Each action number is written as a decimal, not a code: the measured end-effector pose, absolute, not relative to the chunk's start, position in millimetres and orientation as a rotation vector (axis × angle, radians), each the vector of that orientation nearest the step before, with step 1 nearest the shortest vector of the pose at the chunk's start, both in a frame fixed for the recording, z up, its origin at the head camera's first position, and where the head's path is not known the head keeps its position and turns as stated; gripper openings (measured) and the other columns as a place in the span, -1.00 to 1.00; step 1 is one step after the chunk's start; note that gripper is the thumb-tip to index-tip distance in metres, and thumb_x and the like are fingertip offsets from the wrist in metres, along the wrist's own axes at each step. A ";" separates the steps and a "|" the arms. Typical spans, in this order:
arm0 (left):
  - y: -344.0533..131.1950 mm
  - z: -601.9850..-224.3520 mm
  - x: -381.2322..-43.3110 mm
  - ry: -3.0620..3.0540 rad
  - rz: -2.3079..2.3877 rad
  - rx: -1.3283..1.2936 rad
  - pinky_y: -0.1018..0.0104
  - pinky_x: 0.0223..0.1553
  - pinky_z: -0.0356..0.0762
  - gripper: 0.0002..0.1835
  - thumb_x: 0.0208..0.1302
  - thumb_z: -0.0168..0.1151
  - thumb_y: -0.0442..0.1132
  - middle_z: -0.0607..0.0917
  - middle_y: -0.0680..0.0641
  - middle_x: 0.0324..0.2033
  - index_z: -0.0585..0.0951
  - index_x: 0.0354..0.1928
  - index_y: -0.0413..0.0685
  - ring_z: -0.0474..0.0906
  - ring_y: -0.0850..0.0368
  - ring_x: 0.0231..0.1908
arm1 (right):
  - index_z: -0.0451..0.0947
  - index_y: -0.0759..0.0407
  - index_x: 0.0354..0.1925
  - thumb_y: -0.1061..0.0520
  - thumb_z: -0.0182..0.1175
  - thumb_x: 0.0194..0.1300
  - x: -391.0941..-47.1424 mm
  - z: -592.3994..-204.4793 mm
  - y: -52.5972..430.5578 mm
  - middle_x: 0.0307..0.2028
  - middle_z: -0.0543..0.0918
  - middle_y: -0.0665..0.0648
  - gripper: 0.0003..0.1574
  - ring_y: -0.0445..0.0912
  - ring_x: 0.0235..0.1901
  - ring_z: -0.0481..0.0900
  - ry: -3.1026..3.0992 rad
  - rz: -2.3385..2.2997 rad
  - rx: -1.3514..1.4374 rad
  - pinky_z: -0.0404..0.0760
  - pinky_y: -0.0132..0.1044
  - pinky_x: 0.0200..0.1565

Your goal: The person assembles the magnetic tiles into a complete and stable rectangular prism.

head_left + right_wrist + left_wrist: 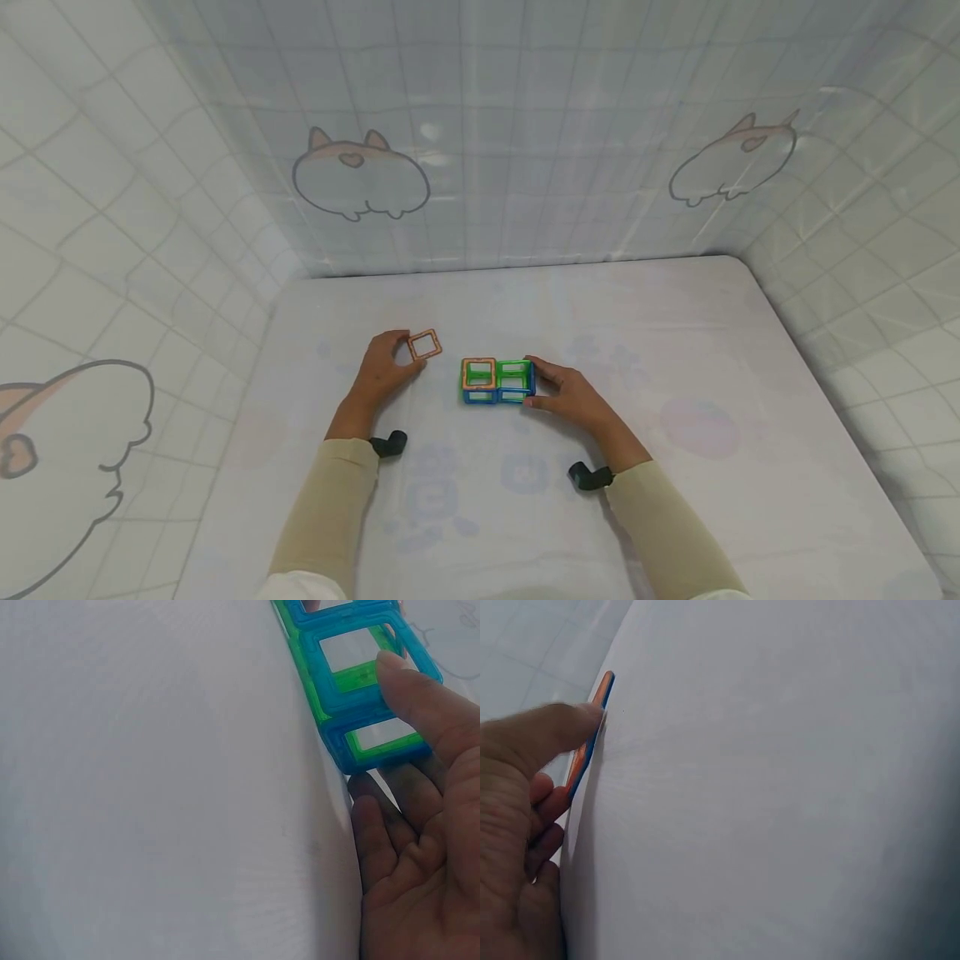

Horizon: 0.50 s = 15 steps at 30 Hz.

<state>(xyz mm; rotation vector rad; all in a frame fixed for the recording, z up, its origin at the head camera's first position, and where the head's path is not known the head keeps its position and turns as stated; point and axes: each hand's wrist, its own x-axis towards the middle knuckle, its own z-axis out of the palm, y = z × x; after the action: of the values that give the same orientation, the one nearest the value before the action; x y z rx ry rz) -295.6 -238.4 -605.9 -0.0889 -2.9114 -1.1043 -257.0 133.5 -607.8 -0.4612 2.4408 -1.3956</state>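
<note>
Between the thumb and fingers of my left hand [382,368] is an orange square magnetic tile [437,340], held a little above or at the table; the left wrist view shows the tile [578,766] edge-on, with a blue edge. To its right stands a low two-cell box of magnetic tiles [497,395], with green and blue frames. An orange square [480,362] covers its left cell, while the right cell looks uncovered on top. My right hand [573,398] grips the box's right end, its thumb [405,686] on a blue tile [326,671].
A pale cloth with faint prints covers the table [510,533]. Behind it rises a tile-patterned curtain [525,167] with cartoon animal drawings, and similar sheets hang at the left [187,317] and right [862,275]. Dark wrist cameras are strapped to both wrists.
</note>
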 end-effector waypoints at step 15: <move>-239.0 -612.1 -293.2 -2.882 -1.108 -0.044 -0.08 0.41 0.24 -0.31 0.19 0.44 0.04 0.54 -0.15 0.23 0.48 0.29 -0.11 0.33 -0.15 0.35 | 0.22 -0.11 0.51 -0.17 0.48 0.11 -257.3 -610.1 134.4 0.44 0.33 0.11 0.09 0.03 0.38 0.36 2.442 -1.400 -0.477 0.26 -0.01 0.44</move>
<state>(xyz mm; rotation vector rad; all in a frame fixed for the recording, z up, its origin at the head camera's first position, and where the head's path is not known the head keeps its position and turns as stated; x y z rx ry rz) -293.2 -239.0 -612.1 -0.0437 -2.8821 -1.1083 -257.3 134.4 -610.1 -0.4770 2.4421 -1.3996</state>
